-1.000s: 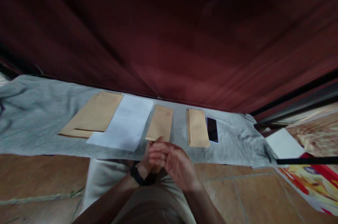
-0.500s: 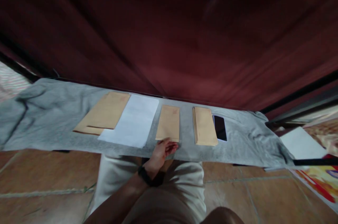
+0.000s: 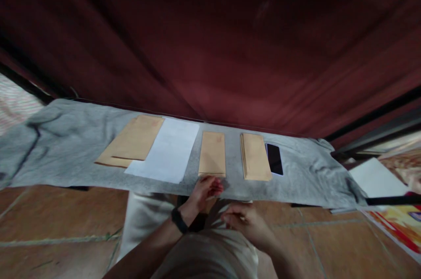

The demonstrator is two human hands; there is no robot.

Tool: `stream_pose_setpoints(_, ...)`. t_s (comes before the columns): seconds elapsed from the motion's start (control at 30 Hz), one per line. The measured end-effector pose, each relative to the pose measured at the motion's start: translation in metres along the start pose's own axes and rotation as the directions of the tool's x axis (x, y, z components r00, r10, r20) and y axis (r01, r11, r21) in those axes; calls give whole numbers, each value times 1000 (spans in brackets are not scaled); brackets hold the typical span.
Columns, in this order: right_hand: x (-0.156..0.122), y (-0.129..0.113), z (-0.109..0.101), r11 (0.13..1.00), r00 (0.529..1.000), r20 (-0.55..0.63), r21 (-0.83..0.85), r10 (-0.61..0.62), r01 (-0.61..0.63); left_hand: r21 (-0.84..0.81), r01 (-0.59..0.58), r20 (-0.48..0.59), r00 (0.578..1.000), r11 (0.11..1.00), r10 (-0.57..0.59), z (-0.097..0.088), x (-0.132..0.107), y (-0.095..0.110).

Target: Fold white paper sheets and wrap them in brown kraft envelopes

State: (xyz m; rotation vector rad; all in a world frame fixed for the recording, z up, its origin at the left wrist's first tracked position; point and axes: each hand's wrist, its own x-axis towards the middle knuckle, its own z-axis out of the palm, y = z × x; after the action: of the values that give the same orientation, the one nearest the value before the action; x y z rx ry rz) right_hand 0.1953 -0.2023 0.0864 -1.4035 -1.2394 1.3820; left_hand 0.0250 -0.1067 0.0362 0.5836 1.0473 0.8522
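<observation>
My left hand (image 3: 207,188), with a dark band at its wrist, rests at the near edge of a small brown envelope (image 3: 212,152). Its fingers are loosely bent and a little apart, with nothing visible in them. Over my lap is my right hand (image 3: 242,219), slightly blurred, its fingers curled in toward the thumb. Whether anything sits in that curl is hidden. A stack of similar brown envelopes (image 3: 256,157) lies right of the single one. To the left, larger brown envelopes (image 3: 136,138) partly cover white paper (image 3: 171,149).
A phone (image 3: 274,159) lies against the envelope stack, on the grey cloth (image 3: 309,173) spread over a narrow surface. Behind it rises a dark red panel (image 3: 210,73). At the far right are a white sheet (image 3: 376,178) and a colourful printed package (image 3: 394,226). Tiled floor (image 3: 66,217) shows below.
My right hand has come into view from the lower right, over my lap. My left hand has drawn slightly back from the single envelope's near edge. The papers lie as before.
</observation>
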Motion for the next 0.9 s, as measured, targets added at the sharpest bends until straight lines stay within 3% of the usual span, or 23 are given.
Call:
stream_pose_setpoints(0.07, 11, 15, -8, 989, 994, -107, -147, -12, -3, 231, -168, -34, 983, 958, 180, -3, 2, 2)
stream_pose_setpoints(0.1, 11, 29, -13, 983, 980, -196, -183, -12, -24, 365, -271, -27, 953, 891, 301, -6, 3, 4)
stream_pose_setpoints(0.13, 7, 45, -21, 983, 954, -299, -177, -6, -49, 492, -376, 5, 903, 785, 429, -9, 6, 7)
stream_pose_setpoints(0.23, -10, 99, -53, 981, 830, -526, 152, 185, -123, 746, -556, 189, 705, 367, 684, -25, 12, 12)
stream_pose_setpoints(0.27, -14, 114, -65, 950, 784, -559, 284, 271, -126, 792, -560, 252, 662, 242, 706, -30, 14, 12)
stream_pose_setpoints(0.3, -15, 125, -77, 902, 775, -519, 404, 360, -148, 824, -551, 310, 634, 133, 708, -36, 15, 12)
stream_pose_setpoints(0.37, -8, 133, -95, 808, 824, -355, 556, 441, -193, 851, -523, 417, 623, -43, 662, -43, 17, 8)
stream_pose_setpoints(0.43, 8, 122, -105, 778, 848, -336, 614, 410, -133, 854, -494, 481, 634, -162, 606, -48, 18, 3)
stream_pose_setpoints(0.5, 27, 101, -107, 755, 893, -285, 649, 348, -87, 853, -468, 508, 643, -231, 574, -50, 19, 0)
stream_pose_setpoints(0.63, 39, 74, -97, 748, 892, -272, 656, 360, -102, 848, -460, 522, 637, -264, 567, -53, 21, -3)
stream_pose_setpoints(0.8, 5, 87, -63, 769, 891, -257, 623, 375, -143, 854, -463, 508, 639, -238, 578, -54, 24, -4)
stream_pose_setpoints(0.9, -7, 91, -36, 800, 864, -276, 561, 421, -211, 856, -470, 498, 643, -214, 582, -53, 24, -4)
